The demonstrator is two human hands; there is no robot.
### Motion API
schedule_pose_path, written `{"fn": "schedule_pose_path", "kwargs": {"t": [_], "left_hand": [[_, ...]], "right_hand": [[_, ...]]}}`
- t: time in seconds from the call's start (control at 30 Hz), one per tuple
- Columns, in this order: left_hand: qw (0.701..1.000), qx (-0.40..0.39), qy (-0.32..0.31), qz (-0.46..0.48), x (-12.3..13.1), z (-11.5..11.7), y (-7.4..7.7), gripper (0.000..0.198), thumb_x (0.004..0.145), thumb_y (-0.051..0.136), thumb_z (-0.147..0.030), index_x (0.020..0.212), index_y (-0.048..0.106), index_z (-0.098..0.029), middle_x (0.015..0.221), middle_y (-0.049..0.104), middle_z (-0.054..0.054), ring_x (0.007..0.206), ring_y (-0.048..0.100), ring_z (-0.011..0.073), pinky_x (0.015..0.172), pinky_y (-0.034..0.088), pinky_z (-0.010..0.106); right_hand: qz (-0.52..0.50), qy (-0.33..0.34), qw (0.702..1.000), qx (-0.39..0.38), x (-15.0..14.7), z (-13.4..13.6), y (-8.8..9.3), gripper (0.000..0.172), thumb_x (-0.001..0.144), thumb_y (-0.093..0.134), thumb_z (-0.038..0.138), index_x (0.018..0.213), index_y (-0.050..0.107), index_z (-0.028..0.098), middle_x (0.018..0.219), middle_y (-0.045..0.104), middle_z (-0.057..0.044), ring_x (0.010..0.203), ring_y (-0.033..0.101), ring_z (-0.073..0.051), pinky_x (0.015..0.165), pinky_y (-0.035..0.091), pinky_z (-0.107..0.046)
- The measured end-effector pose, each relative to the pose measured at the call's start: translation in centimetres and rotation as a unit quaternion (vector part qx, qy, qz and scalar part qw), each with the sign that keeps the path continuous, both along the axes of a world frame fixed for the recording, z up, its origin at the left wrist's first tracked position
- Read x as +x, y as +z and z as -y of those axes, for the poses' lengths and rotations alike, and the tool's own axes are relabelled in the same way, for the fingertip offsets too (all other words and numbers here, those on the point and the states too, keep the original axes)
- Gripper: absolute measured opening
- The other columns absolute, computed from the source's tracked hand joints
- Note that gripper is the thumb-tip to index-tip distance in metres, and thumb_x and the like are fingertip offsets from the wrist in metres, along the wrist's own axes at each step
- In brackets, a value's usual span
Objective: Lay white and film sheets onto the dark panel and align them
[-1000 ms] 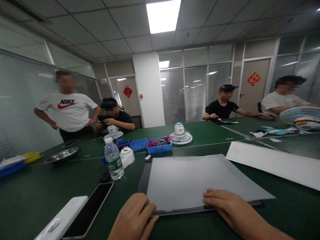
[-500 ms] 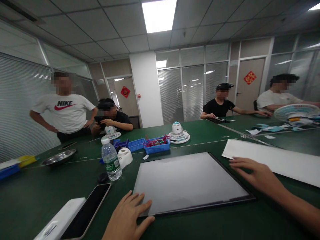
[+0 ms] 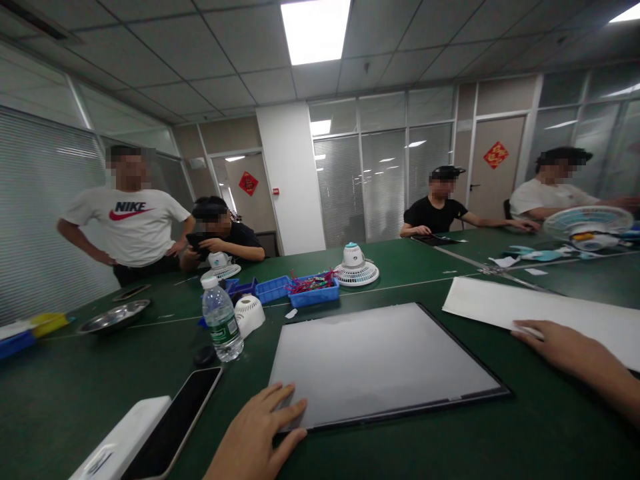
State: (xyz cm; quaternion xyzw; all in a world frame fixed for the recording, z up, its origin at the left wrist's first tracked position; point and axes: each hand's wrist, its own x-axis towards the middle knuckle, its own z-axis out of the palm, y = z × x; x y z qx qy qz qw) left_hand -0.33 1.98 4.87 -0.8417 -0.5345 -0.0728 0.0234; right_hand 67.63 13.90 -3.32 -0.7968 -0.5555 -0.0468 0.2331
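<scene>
A flat grey panel [image 3: 380,360] with a thin black border lies on the green table in front of me. My left hand [image 3: 263,430] rests on its near left corner, fingers spread out. To the right lies a long white sheet [image 3: 480,300], slightly askew to the panel. My right hand [image 3: 560,343] is at the sheet's near edge, its fingers and thumb closed around that edge. Part of the grip is hidden under the hand.
Left of the panel are a water bottle [image 3: 221,323], a phone [image 3: 175,423], a white box [image 3: 123,437] and a white fan housing [image 3: 249,315]. Beyond stand blue trays with wires [image 3: 314,292] and a fan part [image 3: 356,267]. Several people are around the table.
My right hand has moved right, from beside the panel's right edge to the white sheet, and its fingers have closed at the edge. My left hand stays on the panel's corner.
</scene>
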Motion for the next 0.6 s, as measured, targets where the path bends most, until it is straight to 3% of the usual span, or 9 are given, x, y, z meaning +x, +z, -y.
{"fn": "schedule_pose_path", "kwargs": {"t": [0.17, 0.37, 0.5, 0.6], "left_hand": [[1.0, -0.019, 0.004, 0.002, 0.0, 0.2, 0.3, 0.037, 0.095, 0.061, -0.047, 0.132, 0.066, -0.043, 0.144, 0.06, -0.001, 0.134, 0.056, 0.0327, 0.11, 0.048, 0.054], [1.0, -0.011, -0.005, 0.014, -0.3, 0.1, 0.0, 0.036, 0.095, 0.061, -0.05, 0.13, 0.066, -0.046, 0.144, 0.061, -0.002, 0.133, 0.057, 0.0329, 0.111, 0.045, 0.057], [1.0, -0.018, -0.005, 0.021, -0.5, -0.1, -0.3, 0.037, 0.095, 0.061, -0.05, 0.131, 0.064, -0.048, 0.145, 0.06, -0.002, 0.134, 0.056, 0.0329, 0.113, 0.042, 0.059], [0.999, -0.024, -0.004, 0.04, -0.7, -0.2, -0.5, 0.036, 0.094, 0.064, -0.046, 0.13, 0.066, -0.047, 0.145, 0.06, -0.003, 0.135, 0.055, 0.0326, 0.111, 0.046, 0.055]], "right_hand": [[-0.033, 0.007, 0.998, -0.053, -0.4, 0.9, 1.3, 0.047, 0.09, 0.054, 0.051, 0.119, 0.076, 0.022, 0.116, 0.071, -0.02, 0.094, 0.067, -0.032, 0.075, 0.046, -0.043], [-0.056, -0.019, 0.996, -0.073, -1.0, 1.5, 2.6, 0.058, 0.089, 0.049, 0.065, 0.114, 0.078, 0.021, 0.104, 0.074, -0.021, 0.082, 0.069, -0.032, 0.066, 0.046, -0.042], [-0.04, -0.051, 0.997, -0.045, -2.0, 2.0, 3.4, 0.066, 0.093, 0.038, 0.066, 0.124, 0.074, 0.02, 0.104, 0.074, -0.021, 0.08, 0.068, -0.035, 0.064, 0.049, -0.044], [-0.001, -0.057, 0.998, 0.0, -4.2, 2.8, 4.1, 0.077, 0.094, 0.025, 0.072, 0.135, 0.066, 0.021, 0.113, 0.071, -0.021, 0.091, 0.067, -0.038, 0.071, 0.051, -0.049]]}}
